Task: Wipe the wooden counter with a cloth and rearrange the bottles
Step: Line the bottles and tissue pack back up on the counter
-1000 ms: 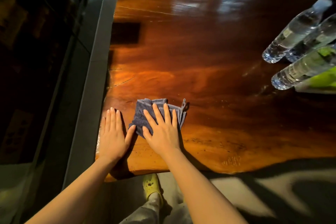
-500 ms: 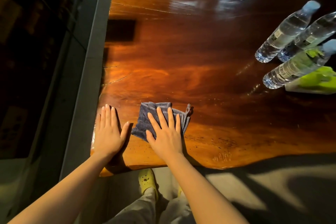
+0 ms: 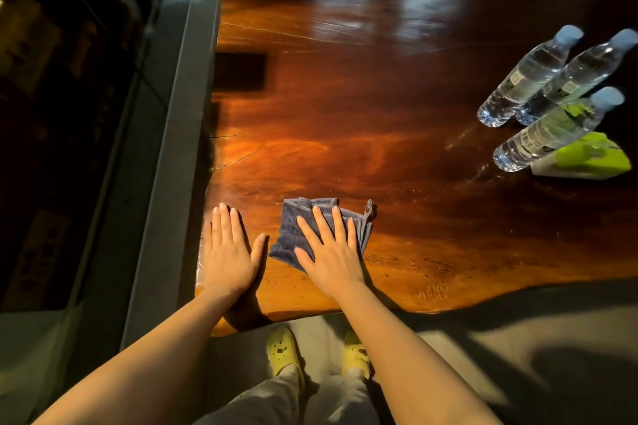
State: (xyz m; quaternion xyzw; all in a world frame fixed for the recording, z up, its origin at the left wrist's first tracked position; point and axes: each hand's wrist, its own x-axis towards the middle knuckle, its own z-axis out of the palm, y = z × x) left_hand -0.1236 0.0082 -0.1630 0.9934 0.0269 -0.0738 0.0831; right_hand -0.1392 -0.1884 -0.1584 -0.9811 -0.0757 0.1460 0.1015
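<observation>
1. Right hand [image 3: 331, 254] flat on the folded blue-grey cloth [image 3: 293, 235], palm down, fingers spread and straight, gripping nothing, only pressing.
2. Left hand [image 3: 226, 254] flat on the bare wood just left of the cloth, fingers together, thumb out toward the cloth's left corner without touching it; open, holding nothing.
3. Cloth near the front left corner of the tabletop [image 3: 345, 114], a small hanging loop showing at its far right corner.
4. Glossy reddish-brown wood all around, bright with glare at the far end, a wavy natural edge at the front.
5. Three clear water bottles [image 3: 528, 79] standing close together far to the right, well apart from the hands, pale blue caps on.
6. Lime-green and white object [image 3: 587, 157] just beside the nearest bottle, too unclear to identify.
7. Grey ledge [image 3: 179, 114] along the tabletop's left side.
8. Yellow clogs [image 3: 284, 352] and light trousers below the front edge, on the floor.
</observation>
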